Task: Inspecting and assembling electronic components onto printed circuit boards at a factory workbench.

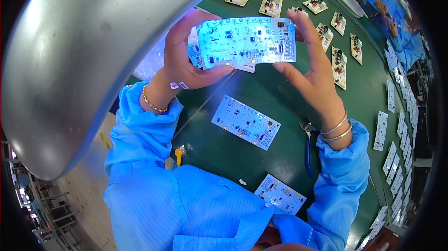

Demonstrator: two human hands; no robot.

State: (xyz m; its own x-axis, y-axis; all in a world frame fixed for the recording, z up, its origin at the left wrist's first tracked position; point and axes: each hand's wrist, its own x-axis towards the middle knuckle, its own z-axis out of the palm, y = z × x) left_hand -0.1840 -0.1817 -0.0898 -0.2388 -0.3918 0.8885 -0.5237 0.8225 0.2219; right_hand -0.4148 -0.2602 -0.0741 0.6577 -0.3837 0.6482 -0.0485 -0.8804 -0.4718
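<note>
While the left hand (184,66) clamps its thumb and fingers on the left end of a circuit board (247,41), the right hand (322,80) stands at the other end, its thumb and forefinger spread wide apart. Whether the right fingertips touch the board, I cannot tell. The board is up between the two sets of fingers, lit bright blue and white. Behind it, just beside the left fingers, part of a second board (193,52) peeks out, and between the two thumbs a white slip (246,68) with red marks shows below the lower edge. Under the fingers, on the green table (210,148), lies a third board (247,122); a fourth (280,194) lies farther below, near the person's clothing. Cutters (308,148) with blue handles rest below the right fingers, beside that wrist. Beyond the right fingertips stand rows of boards with raised parts (270,4). A grey lamp (93,64) looms left of the left fingers.
</note>
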